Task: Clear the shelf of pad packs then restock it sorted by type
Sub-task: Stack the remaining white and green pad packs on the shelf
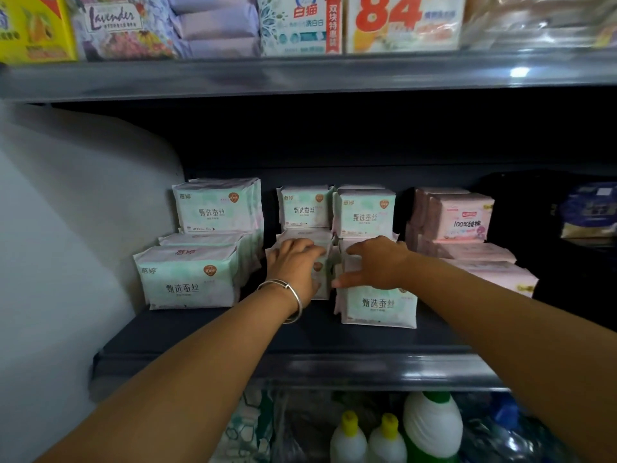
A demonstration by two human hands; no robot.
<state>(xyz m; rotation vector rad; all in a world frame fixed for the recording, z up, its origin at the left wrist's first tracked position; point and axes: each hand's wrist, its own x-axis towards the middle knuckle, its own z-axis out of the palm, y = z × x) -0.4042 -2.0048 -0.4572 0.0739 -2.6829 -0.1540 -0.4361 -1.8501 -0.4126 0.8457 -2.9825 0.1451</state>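
Observation:
On the dark shelf (207, 332) stand several mint-green pad packs: large ones at the left (188, 279), smaller ones stacked in the middle (365, 213), and pink packs (462, 217) to the right. My left hand (295, 262), a silver bangle on its wrist, grips a small green pack (322, 279) in the middle stack. My right hand (374, 264) rests on top of the front green pack (379, 305), its thumb hooked down over the pack's left edge.
The shelf above holds soap and lavender-printed boxes (110, 25). A dark blue pack (589, 210) sits far right. Below, white bottles with yellow caps (349, 439) and a green-capped bottle (432, 426) stand. A white wall (66, 212) bounds the left side.

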